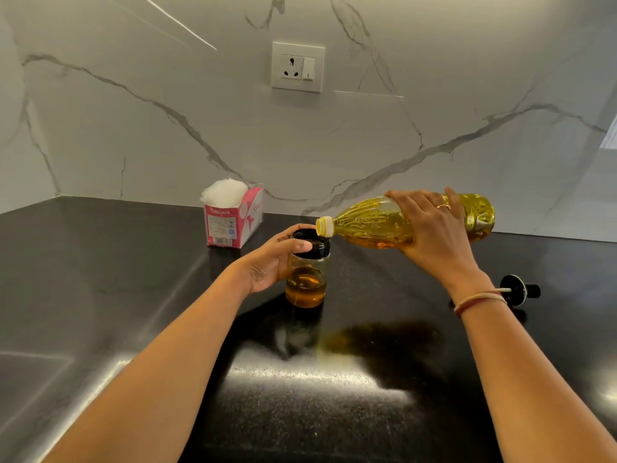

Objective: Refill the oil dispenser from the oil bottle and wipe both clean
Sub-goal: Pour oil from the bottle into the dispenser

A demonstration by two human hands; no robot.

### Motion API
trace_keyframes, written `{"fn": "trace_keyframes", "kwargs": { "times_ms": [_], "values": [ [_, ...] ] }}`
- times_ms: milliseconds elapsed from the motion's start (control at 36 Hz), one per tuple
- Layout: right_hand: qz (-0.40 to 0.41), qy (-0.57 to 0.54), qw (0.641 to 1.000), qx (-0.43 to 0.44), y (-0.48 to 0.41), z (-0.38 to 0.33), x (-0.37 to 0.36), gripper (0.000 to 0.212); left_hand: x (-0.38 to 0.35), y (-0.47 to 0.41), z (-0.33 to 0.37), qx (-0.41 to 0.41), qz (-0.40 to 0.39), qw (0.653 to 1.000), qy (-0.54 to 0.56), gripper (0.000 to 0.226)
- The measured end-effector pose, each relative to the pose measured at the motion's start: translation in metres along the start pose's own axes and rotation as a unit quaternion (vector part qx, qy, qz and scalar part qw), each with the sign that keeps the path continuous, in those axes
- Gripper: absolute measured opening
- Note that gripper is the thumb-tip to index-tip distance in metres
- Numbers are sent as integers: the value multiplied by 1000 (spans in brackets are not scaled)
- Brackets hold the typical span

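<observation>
A clear glass oil dispenser (pixel 306 282) with a black collar stands open on the black counter, about a third full of amber oil. My left hand (pixel 270 262) grips its upper part from the left. My right hand (pixel 434 228) holds a clear plastic oil bottle (pixel 370 222) of yellow oil on its side, nearly level. The bottle's yellow mouth (pixel 324 226) rests at the dispenser's rim, on the right side. The dispenser's black pour-spout lid (pixel 519 289) lies on the counter to the right, behind my right wrist.
A pink tissue box (pixel 230 222) with white tissue sticking out stands at the back by the marble wall. A wall socket (pixel 297 66) sits above. The black counter (pixel 317 412) reaches to the front, with a bright glare patch.
</observation>
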State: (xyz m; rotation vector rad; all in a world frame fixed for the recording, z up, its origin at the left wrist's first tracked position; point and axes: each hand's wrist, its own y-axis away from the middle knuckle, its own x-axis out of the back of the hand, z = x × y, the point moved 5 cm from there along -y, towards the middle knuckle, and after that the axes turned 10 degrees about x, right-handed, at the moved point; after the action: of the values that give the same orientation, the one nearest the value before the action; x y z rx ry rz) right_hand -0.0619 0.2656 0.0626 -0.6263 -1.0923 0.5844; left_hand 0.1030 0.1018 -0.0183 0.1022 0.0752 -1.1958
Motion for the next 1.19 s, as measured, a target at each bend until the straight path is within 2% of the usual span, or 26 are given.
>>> {"fn": "trace_keyframes", "kwargs": {
  "times_ms": [389,778,1139,1194],
  "values": [
    [64,95,993,27,-4,-7,16,69,1,0,0,6,-3,1000,-4,70],
    [84,112,989,37,-5,-11,23,60,2,-2,-1,5,-5,1000,0,68],
    [88,120,988,32,-4,-9,22,60,2,-2,-1,9,2,1000,-9,82],
    [90,122,988,32,-3,-9,21,60,2,-2,-1,10,0,1000,-8,79]
  ]
}}
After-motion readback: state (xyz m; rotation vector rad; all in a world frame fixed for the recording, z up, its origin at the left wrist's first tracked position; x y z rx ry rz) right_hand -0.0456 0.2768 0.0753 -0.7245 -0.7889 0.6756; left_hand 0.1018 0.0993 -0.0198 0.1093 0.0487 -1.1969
